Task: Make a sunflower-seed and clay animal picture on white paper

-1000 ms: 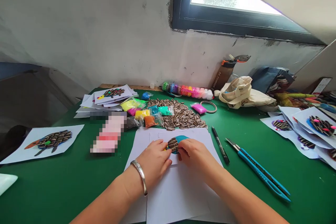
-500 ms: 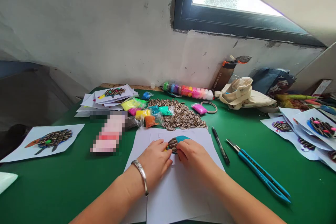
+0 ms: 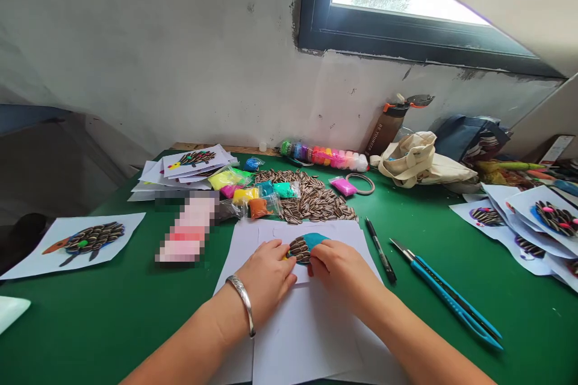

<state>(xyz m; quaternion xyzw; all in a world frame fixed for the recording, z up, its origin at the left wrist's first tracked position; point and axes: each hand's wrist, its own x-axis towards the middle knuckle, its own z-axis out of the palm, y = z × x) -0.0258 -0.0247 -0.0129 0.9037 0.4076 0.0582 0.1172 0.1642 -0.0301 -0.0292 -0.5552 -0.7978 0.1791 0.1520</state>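
On a stack of white paper (image 3: 307, 337) lies a clay shape, partly bare blue clay (image 3: 315, 239) and partly rows of striped sunflower seeds (image 3: 298, 250). My left hand (image 3: 266, 267), with a silver bangle at its wrist, rests flat on the paper with fingers stretched out. Its fingertips touch the shape's left edge, where a bit of yellow shows. My right hand (image 3: 338, 264) is closed in a pinch at the right side of the seeds, over the blue clay. Whatever is between its fingertips is hidden.
Behind the paper are a sunflower seed pile (image 3: 316, 195) and bagged coloured clay (image 3: 246, 195). A black pen (image 3: 380, 251) and a blue tool with a metal tip (image 3: 447, 295) lie right. Seed pictures (image 3: 85, 243) flank both sides; a bottle (image 3: 386, 126) and cloth bag (image 3: 410, 162) stand behind.
My right hand has shifted slightly right, off the seeds, so more of the seed rows shows. The left hand has stayed in place.
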